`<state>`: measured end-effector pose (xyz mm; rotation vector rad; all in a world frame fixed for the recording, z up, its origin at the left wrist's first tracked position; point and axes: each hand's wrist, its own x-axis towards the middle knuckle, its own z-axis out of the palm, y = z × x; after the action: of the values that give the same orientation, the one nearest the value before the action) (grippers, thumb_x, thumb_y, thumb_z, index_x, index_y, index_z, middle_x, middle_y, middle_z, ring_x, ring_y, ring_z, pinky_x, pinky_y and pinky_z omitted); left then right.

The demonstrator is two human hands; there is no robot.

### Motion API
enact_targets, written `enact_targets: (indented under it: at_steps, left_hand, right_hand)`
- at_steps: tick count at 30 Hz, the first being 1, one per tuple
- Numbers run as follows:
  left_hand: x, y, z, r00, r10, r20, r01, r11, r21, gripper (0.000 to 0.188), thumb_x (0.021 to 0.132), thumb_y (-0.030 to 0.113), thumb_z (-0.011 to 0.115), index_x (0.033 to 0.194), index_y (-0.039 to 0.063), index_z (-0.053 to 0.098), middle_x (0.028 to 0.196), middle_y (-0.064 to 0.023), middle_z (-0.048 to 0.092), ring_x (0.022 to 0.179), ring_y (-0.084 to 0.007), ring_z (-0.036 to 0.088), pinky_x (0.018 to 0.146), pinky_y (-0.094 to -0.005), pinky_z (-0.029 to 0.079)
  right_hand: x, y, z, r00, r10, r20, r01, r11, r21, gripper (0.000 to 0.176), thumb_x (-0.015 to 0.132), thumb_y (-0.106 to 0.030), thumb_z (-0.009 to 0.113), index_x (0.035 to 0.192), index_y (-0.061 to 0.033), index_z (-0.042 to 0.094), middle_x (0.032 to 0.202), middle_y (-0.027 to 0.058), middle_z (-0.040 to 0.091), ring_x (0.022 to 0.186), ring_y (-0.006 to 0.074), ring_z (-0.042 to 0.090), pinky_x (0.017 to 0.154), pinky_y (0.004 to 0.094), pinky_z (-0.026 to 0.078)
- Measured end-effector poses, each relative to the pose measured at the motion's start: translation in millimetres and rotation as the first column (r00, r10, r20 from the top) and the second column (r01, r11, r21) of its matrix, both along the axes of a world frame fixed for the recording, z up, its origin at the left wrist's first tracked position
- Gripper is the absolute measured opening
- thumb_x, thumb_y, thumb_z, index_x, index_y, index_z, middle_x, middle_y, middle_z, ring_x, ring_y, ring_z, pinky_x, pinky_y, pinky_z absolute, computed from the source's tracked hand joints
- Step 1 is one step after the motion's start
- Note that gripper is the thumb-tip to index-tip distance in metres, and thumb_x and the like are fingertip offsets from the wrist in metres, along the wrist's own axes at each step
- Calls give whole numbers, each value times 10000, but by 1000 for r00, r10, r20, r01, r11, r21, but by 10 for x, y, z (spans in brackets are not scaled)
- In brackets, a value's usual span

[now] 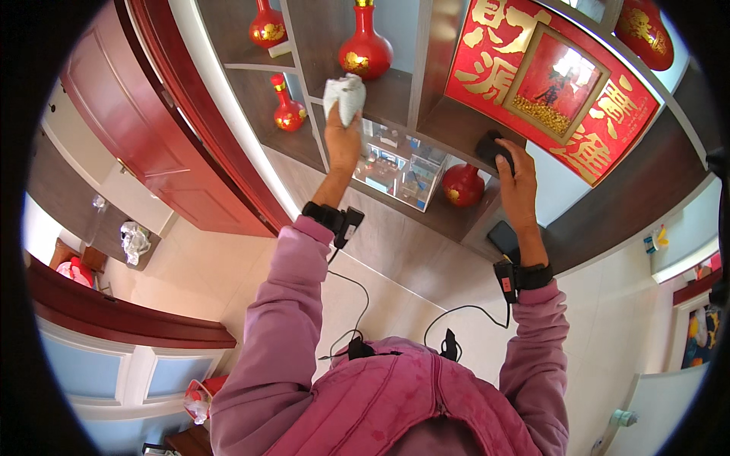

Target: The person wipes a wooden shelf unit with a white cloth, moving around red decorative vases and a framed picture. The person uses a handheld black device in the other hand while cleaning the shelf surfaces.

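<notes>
My left hand (342, 142) grips a folded white cloth (344, 98) in front of the shelf unit, just below a large red vase with gold decoration (365, 54). My right hand (518, 176) is closed on a small black object (494, 149) at the edge of a dark shelf; what it is cannot be made out. Behind that hand stands a red panel with gold characters (485, 74), with a framed picture (556, 85) in front of it. Between my hands, lower down, are a clear box with a miniature scene (399, 165) and another red vase (463, 185).
Smaller red vases (289, 114) stand on the left shelves, and a large red one (644, 31) at the upper right. A dark phone-like object (503, 240) lies in a lower compartment near my right wrist. A red door (165, 131) is at the left. Cables hang from both wrist straps.
</notes>
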<state>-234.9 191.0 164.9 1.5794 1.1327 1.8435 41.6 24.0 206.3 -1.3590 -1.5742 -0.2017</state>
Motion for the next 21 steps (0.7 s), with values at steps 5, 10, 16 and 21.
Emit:
enact_targets:
  at_steps: [5, 10, 16, 21]
  left_hand:
    - [361, -363, -42, 992, -122, -25, 123, 992, 40, 483, 836, 73, 627, 1276, -36, 459, 1249, -231, 516, 1169, -355, 494, 1014, -364, 359]
    - [589, -698, 40, 982, -182, 58, 184, 983, -24, 440, 862, 71, 606, 1268, -31, 471, 1253, -206, 519, 1166, -322, 499, 1000, -343, 372]
    - [710, -838, 35, 977, -143, 160, 150, 988, -35, 341, 888, 126, 599, 1194, -1, 520, 1089, -123, 596, 994, -211, 564, 870, -305, 435]
    - [756, -905, 55, 990, -110, 91, 107, 993, 45, 313, 890, 125, 596, 1173, 4, 537, 1033, -114, 614, 944, -188, 580, 833, -305, 452]
  right_hand:
    - [-37, -10, 14, 998, -26, -54, 25, 1000, -16, 257, 909, -190, 539, 1120, -67, 617, 1151, 114, 607, 1100, 298, 513, 988, 372, 362]
    - [-22, -1, 5, 998, 4, -68, -3, 1000, 8, 254, 907, -187, 537, 1119, -74, 620, 1145, 113, 608, 1102, 294, 512, 989, 370, 361]
    - [-6, 24, -13, 999, -6, -39, 7, 1000, 12, 258, 908, -197, 534, 1119, -76, 618, 1138, 113, 609, 1102, 301, 511, 987, 374, 362]
    - [4, 23, -11, 999, -2, -33, 2, 1000, 13, 256, 899, -188, 540, 1115, -76, 620, 1141, 114, 607, 1105, 303, 510, 988, 378, 361]
